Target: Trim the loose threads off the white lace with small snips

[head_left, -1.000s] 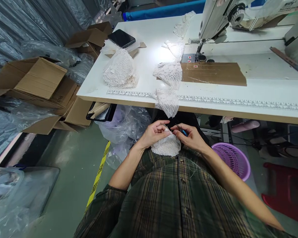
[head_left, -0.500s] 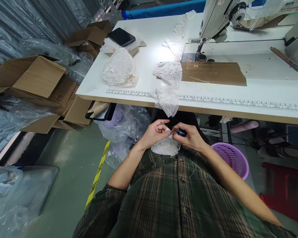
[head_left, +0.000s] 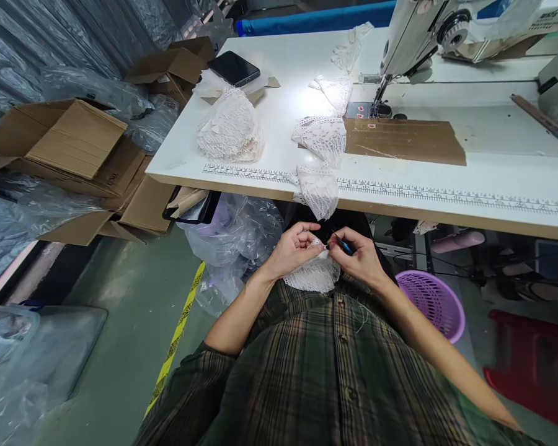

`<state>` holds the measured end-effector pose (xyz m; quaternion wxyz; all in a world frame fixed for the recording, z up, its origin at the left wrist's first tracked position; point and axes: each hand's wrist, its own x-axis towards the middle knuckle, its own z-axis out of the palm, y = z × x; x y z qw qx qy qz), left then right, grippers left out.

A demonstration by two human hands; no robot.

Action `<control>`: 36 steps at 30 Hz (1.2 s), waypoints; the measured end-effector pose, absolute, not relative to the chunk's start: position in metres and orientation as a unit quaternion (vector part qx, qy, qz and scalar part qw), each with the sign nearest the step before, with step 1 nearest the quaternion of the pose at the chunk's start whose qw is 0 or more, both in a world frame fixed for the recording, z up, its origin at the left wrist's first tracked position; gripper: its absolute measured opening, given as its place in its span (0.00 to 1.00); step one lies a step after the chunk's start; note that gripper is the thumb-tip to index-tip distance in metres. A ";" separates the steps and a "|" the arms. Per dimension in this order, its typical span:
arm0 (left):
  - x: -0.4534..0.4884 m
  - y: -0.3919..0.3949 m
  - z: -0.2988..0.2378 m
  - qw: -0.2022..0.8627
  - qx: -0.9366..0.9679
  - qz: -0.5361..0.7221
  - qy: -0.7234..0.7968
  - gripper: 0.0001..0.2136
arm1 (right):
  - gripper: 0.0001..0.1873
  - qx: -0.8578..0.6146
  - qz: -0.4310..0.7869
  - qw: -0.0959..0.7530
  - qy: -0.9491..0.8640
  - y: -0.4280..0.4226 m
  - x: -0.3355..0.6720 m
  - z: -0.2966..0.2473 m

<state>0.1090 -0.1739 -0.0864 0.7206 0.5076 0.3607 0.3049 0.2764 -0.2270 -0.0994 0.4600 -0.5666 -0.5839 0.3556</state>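
My left hand (head_left: pixel 294 248) pinches the top edge of a white lace piece (head_left: pixel 312 275) that rests on my lap, just below the table's front edge. My right hand (head_left: pixel 359 255) is closed round a small blue-handled snipper (head_left: pixel 343 244) whose tip points at the lace between both hands. A strip of the same lace (head_left: pixel 320 186) hangs over the table edge right above my hands and runs back toward the sewing machine (head_left: pixel 418 31).
On the white table (head_left: pixel 446 186) lie a heap of lace pieces (head_left: pixel 230 127), a black phone (head_left: pixel 234 67) and a brown cardboard sheet (head_left: pixel 402 139). Open cardboard boxes (head_left: pixel 60 145) and plastic bags (head_left: pixel 235 232) stand at left, a purple basket (head_left: pixel 431 297) and red stool (head_left: pixel 534 359) at right.
My hands stay together on the lace with only small finger movements. The view has drifted slightly, so everything sits a little to the right.
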 end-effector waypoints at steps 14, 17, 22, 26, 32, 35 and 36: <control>0.109 -0.174 -0.090 0.693 0.550 0.296 0.361 0.22 | 0.02 -0.538 0.320 0.435 -0.648 -0.223 0.281 -0.101; 0.111 -0.175 -0.091 0.678 0.565 0.299 0.363 0.21 | 0.01 -0.552 0.298 0.429 -0.650 -0.222 0.278 -0.102; 0.115 -0.177 -0.092 0.650 0.589 0.315 0.362 0.21 | 0.02 -0.567 0.305 0.451 -0.618 -0.225 0.278 -0.104; 0.114 -0.176 -0.091 0.637 0.602 0.316 0.362 0.21 | 0.02 -0.577 0.334 0.480 -0.570 -0.226 0.285 -0.101; 0.110 -0.177 -0.088 0.598 0.636 0.311 0.376 0.21 | 0.06 -0.582 0.388 0.446 -0.559 -0.226 0.288 -0.092; 0.110 -0.179 -0.087 0.579 0.647 0.326 0.374 0.21 | 0.08 -0.594 0.389 0.458 -0.535 -0.228 0.288 -0.091; 0.110 -0.179 -0.086 0.582 0.645 0.330 0.370 0.21 | 0.08 -0.594 0.391 0.459 -0.533 -0.229 0.287 -0.091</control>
